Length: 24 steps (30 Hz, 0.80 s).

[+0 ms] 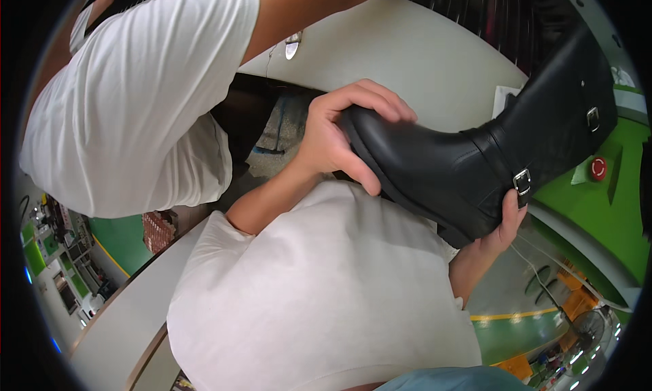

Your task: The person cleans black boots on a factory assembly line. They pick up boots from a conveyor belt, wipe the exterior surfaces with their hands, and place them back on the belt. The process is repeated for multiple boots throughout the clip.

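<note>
A tall black leather boot (424,157) lies on its side across my front, toe to the left and shaft rising to the far right. Around its toe my left hand (333,129) is closed, fingers over the top and thumb along the sole edge. My right hand (504,225) supports the heel from below, with fingertips up beside the ankle buckle (521,180); its other fingers are hidden behind the boot. A second buckle (593,119) sits high on the shaft.
A person in a white sleeve (142,106) is close on my left, with a bare arm (305,7) reaching over the pale table (407,51). A small metal tool (293,45) lies there. On the right, a green machine surface (598,214) carries a red button (598,168).
</note>
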### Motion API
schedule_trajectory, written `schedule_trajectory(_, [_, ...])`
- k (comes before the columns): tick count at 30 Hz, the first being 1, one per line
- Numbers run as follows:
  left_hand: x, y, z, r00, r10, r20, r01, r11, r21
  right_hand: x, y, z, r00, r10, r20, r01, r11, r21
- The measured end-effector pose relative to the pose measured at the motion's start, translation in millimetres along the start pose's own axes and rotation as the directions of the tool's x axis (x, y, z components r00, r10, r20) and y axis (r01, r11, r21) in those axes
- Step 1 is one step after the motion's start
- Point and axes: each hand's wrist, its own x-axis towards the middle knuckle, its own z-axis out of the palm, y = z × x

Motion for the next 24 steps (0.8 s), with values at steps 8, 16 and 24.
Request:
schedule_trajectory(8, [34.2, 36.4, 20.7, 0.967, 0.134, 0.217, -0.170, 0.973, 0.158, 22.6, 57.7, -85.0, 0.926, -0.060, 0.372, -0.046, 0.962, 0.270])
schedule_trajectory(16, [72.5, 43.4, 18.1, 0.937, 0.318, 0.145, -0.341, 0.922, 0.181, 28.0, 52.6, -36.8, 0.861, -0.078, 0.503, -0.067, 0.962, 0.264])
schedule_trajectory(24, [51.2, -47.9, -30.6, 0.976, -0.124, -0.179, 0.184, 0.911, 0.370, 54.0, -4.1, 121.2, 0.857, -0.278, 0.433, 0.068, 0.895, 0.441])
